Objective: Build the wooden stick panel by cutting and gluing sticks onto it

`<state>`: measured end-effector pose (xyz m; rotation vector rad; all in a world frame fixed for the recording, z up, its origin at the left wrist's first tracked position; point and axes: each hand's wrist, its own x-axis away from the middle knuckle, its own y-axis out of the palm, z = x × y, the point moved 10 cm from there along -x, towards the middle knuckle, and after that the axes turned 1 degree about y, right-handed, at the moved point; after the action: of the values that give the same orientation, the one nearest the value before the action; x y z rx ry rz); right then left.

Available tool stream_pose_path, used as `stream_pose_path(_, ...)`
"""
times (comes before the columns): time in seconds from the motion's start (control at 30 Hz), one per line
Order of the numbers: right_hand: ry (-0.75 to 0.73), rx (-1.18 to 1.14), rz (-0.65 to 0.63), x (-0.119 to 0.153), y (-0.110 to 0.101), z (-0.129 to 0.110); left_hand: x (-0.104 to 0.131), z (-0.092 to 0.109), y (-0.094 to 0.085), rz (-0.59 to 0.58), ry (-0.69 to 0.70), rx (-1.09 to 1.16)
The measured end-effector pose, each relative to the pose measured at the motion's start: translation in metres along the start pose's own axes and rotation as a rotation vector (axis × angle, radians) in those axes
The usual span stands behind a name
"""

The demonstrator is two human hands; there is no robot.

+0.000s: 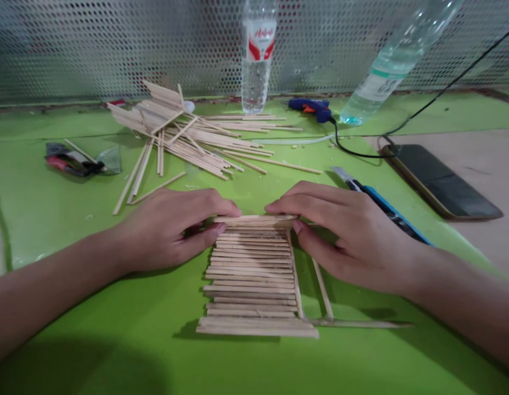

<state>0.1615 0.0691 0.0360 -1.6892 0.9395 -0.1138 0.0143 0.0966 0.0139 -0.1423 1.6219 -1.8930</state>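
Note:
A panel of thin wooden sticks [252, 274] laid side by side rests on the green table in front of me, with a frame of longer sticks sticking out to its right. Across its far edge runs a wooden stick [258, 220]. My left hand [175, 227] pinches the left end of that stick between thumb and fingers. At the right end, my right hand [340, 230] grips it the same way. Just beyond my right wrist lies a blue utility knife [386, 206] with its blade out.
Behind the panel is a pile of loose sticks [196, 137]. A blue glue gun [312, 107] with a black cord lies near a bottle [256, 71] and a tilted bottle [386, 71]. A phone [443, 178] is at right, a small black-and-red packet [73, 159] at left.

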Motion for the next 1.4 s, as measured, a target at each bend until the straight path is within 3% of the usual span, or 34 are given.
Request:
stream_pose_path(0.33, 0.029, 0.047, 0.066, 0.004, -0.004, 0.005, 0.000, 0.000, -0.001, 0.020, 0.008, 0.000)
stream_pose_path(0.63, 0.172, 0.138, 0.112, 0.004, -0.008, 0.022, 0.000, -0.003, 0.002, -0.011, -0.023, 0.016)
stream_pose_path(0.9, 0.135, 0.060, 0.182, 0.005, -0.014, 0.016, 0.000, -0.003, 0.002, -0.008, -0.017, 0.013)
stream_pose_path(1.4, 0.051, 0.025, 0.204, 0.005, -0.016, 0.009, 0.001, -0.006, 0.004, -0.037, -0.042, 0.019)
